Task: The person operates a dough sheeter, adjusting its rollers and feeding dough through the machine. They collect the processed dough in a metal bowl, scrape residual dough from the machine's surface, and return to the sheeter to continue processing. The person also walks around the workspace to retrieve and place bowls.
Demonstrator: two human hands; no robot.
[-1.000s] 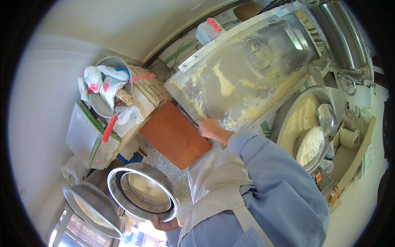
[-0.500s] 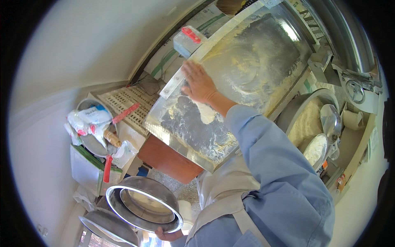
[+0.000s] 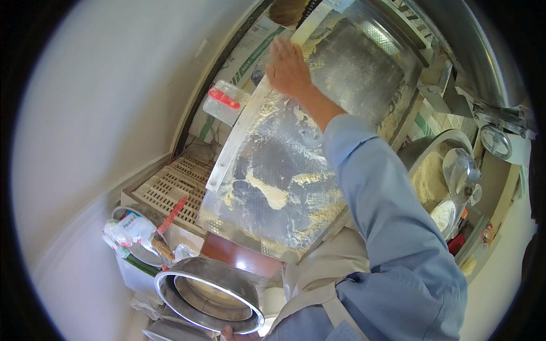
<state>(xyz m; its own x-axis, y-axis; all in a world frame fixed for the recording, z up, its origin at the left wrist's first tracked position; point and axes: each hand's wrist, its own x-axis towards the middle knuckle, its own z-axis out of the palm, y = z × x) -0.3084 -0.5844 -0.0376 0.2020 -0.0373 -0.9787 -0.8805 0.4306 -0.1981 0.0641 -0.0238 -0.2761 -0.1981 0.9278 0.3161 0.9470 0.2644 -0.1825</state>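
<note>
A flour-dusted metal worktop (image 3: 364,74) lies in front of me, with pale smears and a white patch on it. My right hand (image 3: 289,67) is over its far left edge, above the raised metal strip (image 3: 233,142). Its fingers are stretched out and slightly blurred, and nothing shows in them. Low in the view, my left hand (image 3: 233,334) grips the rim of a deep round metal basin (image 3: 227,273), tilted on its side toward the left. A second ring and a pale floury disc show inside the basin. Most of my left hand is hidden.
Beyond the strip sits a silvery box-like piece with a red handle (image 3: 224,98). A slatted crate (image 3: 170,187) and a bucket of bags (image 3: 133,230) stand at left. On the right are a basin of flour (image 3: 432,170), a clear scoop (image 3: 456,165) and a large steel cylinder (image 3: 472,51).
My right hand has moved away from me along the worktop's left edge, toward its far end. The view has shifted. My left hand still holds the basin.
</note>
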